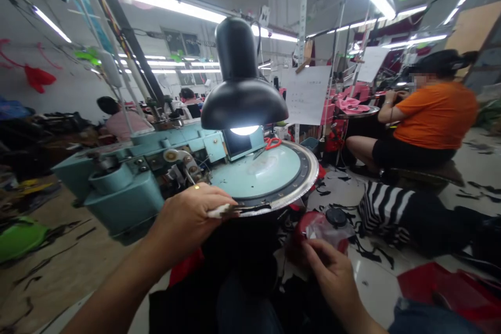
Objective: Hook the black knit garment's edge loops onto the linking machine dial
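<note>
Largest is the teal machine [125, 195], standing beyond the left hand [191, 216] and spreading out to that grip's left. A person in an orange shirt [438, 115] sits far beyond the right hand [336, 276], off to its right, with arms raised toward pink cloth [352, 104]. The machine's round plate [270, 167], teal in the middle with a dark ring and a finely toothed metal rim, lies just beyond the left grip and stretches to its right. Black cloth [242, 250] fills the space below the plate, between the two hands. The black lamp [245, 99] is above and beyond the left grip, its bulb lit over the plate. Black-and-white striped cloth [385, 209] lies beyond the right hand, to its right. A clear container [323, 229] with a dark lid [336, 216] is just beyond the right hand's fingertips. The scissors [273, 142], with red handles, rest toward the plate's far side, well apart from the left grip. Smallest is the white-handled tool [219, 211], clasped in the left hand's fingers at the near rim, its thin dark end pointing right along the teeth. The right hand's thumb and forefinger are close together; whether they pinch anything cannot be told.
</note>
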A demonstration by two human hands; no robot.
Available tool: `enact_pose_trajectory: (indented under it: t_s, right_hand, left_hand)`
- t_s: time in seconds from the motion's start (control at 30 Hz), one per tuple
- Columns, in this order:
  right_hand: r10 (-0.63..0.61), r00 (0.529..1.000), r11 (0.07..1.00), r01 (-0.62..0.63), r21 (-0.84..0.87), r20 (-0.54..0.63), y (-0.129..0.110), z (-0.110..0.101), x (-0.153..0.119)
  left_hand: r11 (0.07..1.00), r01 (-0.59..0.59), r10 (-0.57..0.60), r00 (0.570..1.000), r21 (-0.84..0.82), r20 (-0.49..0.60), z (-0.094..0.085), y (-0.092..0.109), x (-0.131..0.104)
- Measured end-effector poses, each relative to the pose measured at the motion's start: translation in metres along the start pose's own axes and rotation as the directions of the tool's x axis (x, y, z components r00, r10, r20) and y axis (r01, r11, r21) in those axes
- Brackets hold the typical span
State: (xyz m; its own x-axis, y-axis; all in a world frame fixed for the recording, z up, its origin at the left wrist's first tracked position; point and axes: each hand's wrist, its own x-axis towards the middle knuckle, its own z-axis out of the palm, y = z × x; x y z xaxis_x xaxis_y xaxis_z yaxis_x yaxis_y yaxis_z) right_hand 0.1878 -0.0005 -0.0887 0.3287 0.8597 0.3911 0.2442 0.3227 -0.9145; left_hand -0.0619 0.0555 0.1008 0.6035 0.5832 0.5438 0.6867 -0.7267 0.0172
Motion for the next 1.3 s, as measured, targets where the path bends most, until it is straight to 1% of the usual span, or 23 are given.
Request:
enact_pose_trajectory:
  t_s: [0.07,0.1,0.17,0.23,0.3,0.4,0.47,0.53,0.57,0.6,0.63,0.67,0.73,0.77,0.8,0.83,0.93,0.97,1.07,1.1,1.17,1.23,1.3]
  right_hand:
    - [0.050,0.998,0.998,-0.050,-0.024,0.025,0.016,-0.012,-0.011]
    - [0.064,0.998,0.998,-0.063,-0.030,0.023,0.018,-0.014,-0.014]
    - [0.069,0.997,0.998,-0.069,0.000,0.020,0.009,-0.011,-0.012]
    - [0.043,0.999,0.995,-0.046,0.094,0.028,-0.015,0.002,-0.002]
    - [-0.001,0.999,0.980,-0.007,0.200,0.041,-0.044,0.019,0.012]
    - [-0.063,0.995,0.964,0.040,0.262,0.082,-0.079,0.041,0.028]
    - [-0.136,0.990,0.963,0.122,0.241,0.042,-0.089,0.049,0.033]
    - [-0.240,0.970,0.953,0.243,0.180,-0.040,-0.092,0.050,0.033]
    - [-0.280,0.958,0.948,0.287,0.141,-0.069,-0.092,0.050,0.033]
    - [-0.295,0.952,0.946,0.303,0.113,-0.081,-0.092,0.049,0.032]
    - [-0.280,0.957,0.952,0.287,0.109,-0.079,-0.092,0.049,0.032]
    - [-0.235,0.970,0.962,0.242,0.129,-0.066,-0.093,0.049,0.032]
    - [-0.100,0.995,0.971,0.098,0.216,-0.003,-0.095,0.051,0.033]
    - [-0.049,0.998,0.966,0.041,0.254,0.025,-0.096,0.053,0.034]
    - [-0.026,0.999,0.962,0.015,0.274,0.036,-0.097,0.054,0.034]
    - [-0.033,0.999,0.962,0.025,0.271,0.026,-0.098,0.055,0.034]
    - [-0.124,0.991,0.971,0.132,0.199,-0.052,-0.098,0.055,0.033]
    - [-0.130,0.989,0.972,0.140,0.190,-0.062,-0.098,0.055,0.033]
    - [-0.095,0.994,0.974,0.103,0.203,-0.048,-0.095,0.054,0.032]
    - [-0.108,0.993,0.973,0.116,0.198,-0.049,-0.094,0.054,0.032]
    - [-0.206,0.976,0.965,0.214,0.155,-0.068,-0.093,0.053,0.031]
    - [-0.330,0.940,0.937,0.337,0.094,-0.086,-0.092,0.050,0.030]
    - [-0.406,0.909,0.909,0.412,0.063,-0.092,-0.091,0.048,0.028]
  left_hand:
    - [0.999,0.041,-0.042,0.996,0.024,0.078,-0.007,-0.011,0.001]
    - [0.997,0.053,-0.059,0.993,0.062,0.098,-0.008,-0.012,0.003]
    - [0.987,0.070,-0.082,0.993,0.146,0.083,-0.007,-0.007,0.006]
    - [0.977,0.081,-0.085,0.996,0.196,0.010,-0.003,0.004,0.005]
    - [0.985,0.033,-0.017,0.995,0.171,-0.094,0.003,0.016,0.000]
    - [0.986,-0.079,0.116,0.960,0.150,-0.254,0.017,0.029,-0.012]
    - [0.983,-0.091,0.140,0.931,0.158,-0.338,0.026,0.032,-0.018]
    - [0.987,-0.073,0.123,0.913,0.142,-0.388,0.033,0.034,-0.021]
    - [0.989,-0.069,0.114,0.913,0.127,-0.391,0.036,0.034,-0.021]
    - [0.991,-0.071,0.110,0.915,0.115,-0.388,0.038,0.034,-0.020]
    - [0.991,-0.078,0.112,0.917,0.105,-0.383,0.039,0.033,-0.019]
    - [0.992,-0.086,0.116,0.917,0.094,-0.381,0.039,0.033,-0.018]
    - [0.993,-0.101,0.118,0.912,0.062,-0.393,0.039,0.032,-0.017]
    - [0.993,-0.109,0.117,0.908,0.042,-0.402,0.039,0.031,-0.017]
    - [0.993,-0.114,0.113,0.905,0.022,-0.411,0.039,0.030,-0.017]
    - [0.993,-0.117,0.108,0.904,0.003,-0.413,0.040,0.029,-0.017]
    - [0.993,-0.115,0.095,0.909,-0.024,-0.406,0.042,0.028,-0.020]
    - [0.994,-0.111,0.094,0.912,-0.021,-0.400,0.042,0.028,-0.021]
    - [0.995,-0.099,0.083,0.910,-0.019,-0.405,0.045,0.029,-0.021]
    - [0.995,-0.099,0.080,0.908,-0.025,-0.411,0.045,0.029,-0.021]
    - [0.992,-0.111,0.078,0.901,-0.054,-0.428,0.046,0.029,-0.019]
    - [0.988,-0.131,0.081,0.895,-0.086,-0.439,0.046,0.028,-0.018]
    - [0.984,-0.141,0.079,0.896,-0.111,-0.438,0.046,0.027,-0.018]
